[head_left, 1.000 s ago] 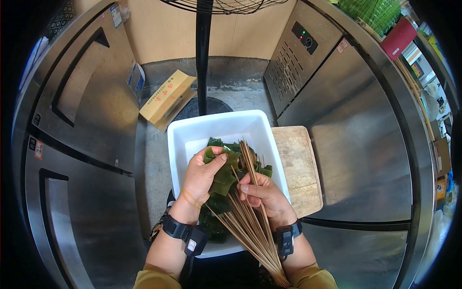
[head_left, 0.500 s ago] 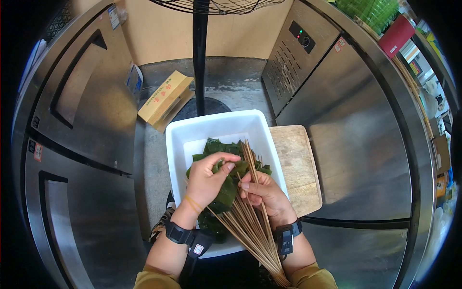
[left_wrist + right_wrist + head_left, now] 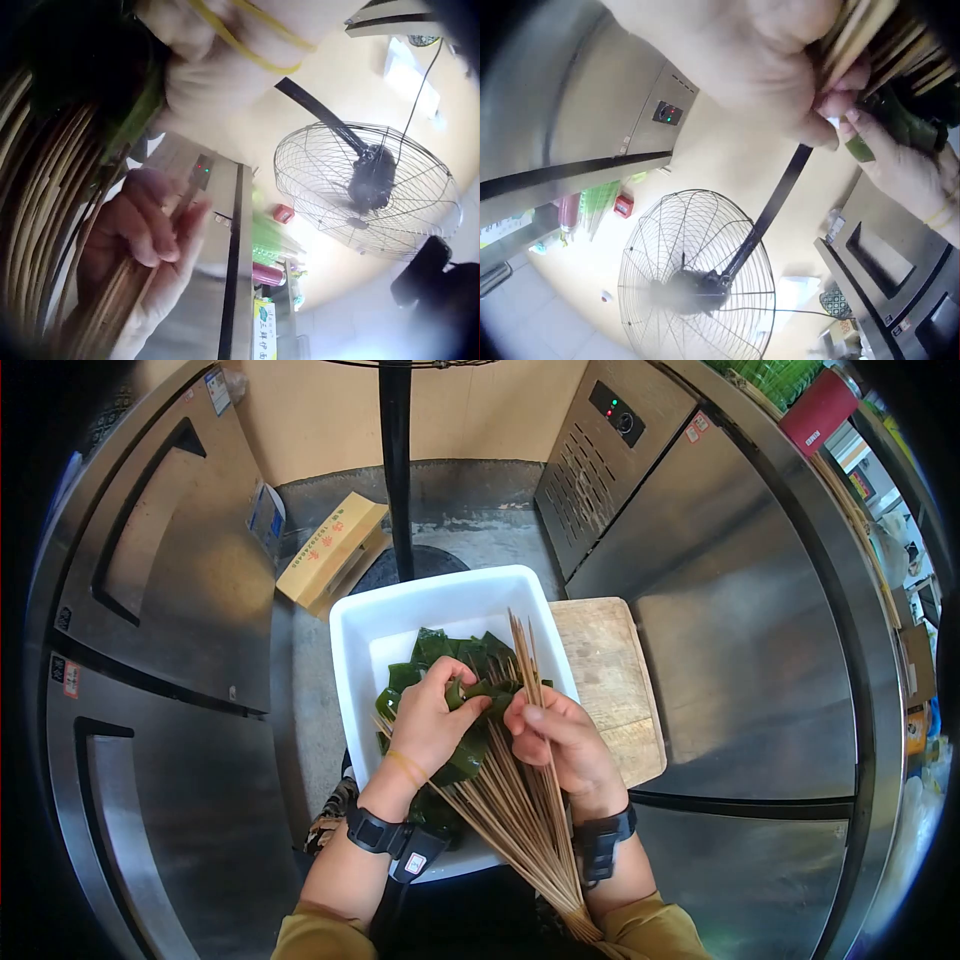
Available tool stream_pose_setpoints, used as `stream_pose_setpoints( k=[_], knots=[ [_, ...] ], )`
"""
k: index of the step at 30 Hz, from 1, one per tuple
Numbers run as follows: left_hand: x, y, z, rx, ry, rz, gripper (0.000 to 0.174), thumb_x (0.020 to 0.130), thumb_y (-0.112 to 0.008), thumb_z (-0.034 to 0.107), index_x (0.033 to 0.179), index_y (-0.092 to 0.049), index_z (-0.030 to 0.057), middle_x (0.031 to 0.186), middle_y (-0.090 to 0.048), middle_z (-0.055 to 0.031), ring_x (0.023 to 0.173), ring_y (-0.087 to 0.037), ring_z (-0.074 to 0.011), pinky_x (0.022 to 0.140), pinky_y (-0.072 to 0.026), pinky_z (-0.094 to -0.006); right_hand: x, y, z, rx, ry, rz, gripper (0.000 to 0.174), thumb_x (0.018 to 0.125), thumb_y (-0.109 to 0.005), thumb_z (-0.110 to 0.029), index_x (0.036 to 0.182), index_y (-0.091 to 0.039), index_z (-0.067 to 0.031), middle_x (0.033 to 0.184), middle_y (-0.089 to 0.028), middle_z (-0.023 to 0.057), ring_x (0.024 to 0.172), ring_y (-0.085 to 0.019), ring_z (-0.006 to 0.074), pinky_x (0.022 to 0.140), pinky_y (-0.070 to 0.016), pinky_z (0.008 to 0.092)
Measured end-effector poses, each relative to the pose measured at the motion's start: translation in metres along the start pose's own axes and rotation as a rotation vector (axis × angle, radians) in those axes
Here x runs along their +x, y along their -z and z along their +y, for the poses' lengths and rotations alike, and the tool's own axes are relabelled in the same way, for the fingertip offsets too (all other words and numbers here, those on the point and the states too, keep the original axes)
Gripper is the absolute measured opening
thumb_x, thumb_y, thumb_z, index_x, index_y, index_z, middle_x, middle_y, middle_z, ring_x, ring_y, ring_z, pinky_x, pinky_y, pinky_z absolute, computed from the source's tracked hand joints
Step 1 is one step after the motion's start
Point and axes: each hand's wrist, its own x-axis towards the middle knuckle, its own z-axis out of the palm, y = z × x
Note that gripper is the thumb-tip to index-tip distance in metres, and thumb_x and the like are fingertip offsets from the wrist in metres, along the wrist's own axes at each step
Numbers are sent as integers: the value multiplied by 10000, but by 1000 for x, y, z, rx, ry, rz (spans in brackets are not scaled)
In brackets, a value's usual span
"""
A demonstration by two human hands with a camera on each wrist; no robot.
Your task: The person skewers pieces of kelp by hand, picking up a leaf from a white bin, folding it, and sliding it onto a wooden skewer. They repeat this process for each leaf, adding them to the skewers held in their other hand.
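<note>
My left hand (image 3: 432,718) pinches a green strip of kelp (image 3: 861,148) between thumb and fingers, close beside my right fingertips. My right hand (image 3: 568,745) grips several thin bamboo skewers (image 3: 540,705), which rise past its thumb. A larger fan of skewers (image 3: 505,810) lies under both hands, its ends gathered near the right forearm. More dark green, wet-looking kelp (image 3: 432,645) is heaped in a white plastic tub (image 3: 345,650) below the hands. The right fingers and skewers also show in the left wrist view, where the kelp is dark and blurred.
A wooden board (image 3: 610,690) lies right of the tub. Steel cabinets (image 3: 740,660) stand on both sides. Behind the tub are a cardboard box (image 3: 333,550) and a black fan pole (image 3: 396,470); the wire-caged fan (image 3: 367,187) shows in both wrist views.
My left hand has folded the kelp strip over and brought it against the right fingertips. The right hand keeps its skewers. The head view has shifted slightly.
</note>
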Motion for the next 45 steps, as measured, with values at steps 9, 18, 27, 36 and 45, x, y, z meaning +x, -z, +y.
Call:
stream_pose_setpoints(
  k=[9, 18, 27, 36, 45],
  knots=[
    [8, 4, -25, -269, 41, -15, 186, 823, -675, 141, 894, -551, 22, 793, -604, -39, 764, -585, -144, 712, -451, -257, 12, 14, 13, 201, -210, -51, 129, 896, -562, -93, 990, -567, -4, 880, -627, 81, 736, -613, 140, 654, -526, 240],
    [11, 30, -32, -1533, 514, -154, 167, 891, -590, 120, 1049, -588, 65, 1004, -590, -57, 758, -547, -115, 653, -479, -228, 15, 11, 18, 176, -182, -84, 42, 878, -543, -75, 875, -548, -33, 739, -552, 32, 602, -485, 112, 544, -399, 231],
    [5, 20, -7, -1313, 378, -74, 269, 863, -634, 95, 1124, -578, 59, 1098, -605, -46, 983, -585, -147, 853, -494, -323, 16, 12, 20, 213, -201, -63, 24, 871, -544, -57, 875, -556, -37, 679, -527, 25, 477, -384, 64, 449, -329, 195],
    [4, 10, -2, -1196, 306, 102, 194, 880, -635, 143, 1049, -602, 54, 962, -648, -24, 846, -609, -123, 745, -504, -267, 15, 10, 20, 195, -175, -51, 11, 876, -551, -56, 879, -560, -50, 684, -533, 26, 485, -395, 63, 450, -335, 192],
    [5, 10, 0, -1034, 235, 106, 186, 889, -619, 130, 1036, -609, 18, 932, -650, -36, 790, -604, -99, 694, -501, -236, 14, 11, 19, 197, -163, -85, 14, 877, -571, -56, 886, -564, -64, 685, -541, 19, 492, -414, 58, 452, -332, 181]
  ],
)
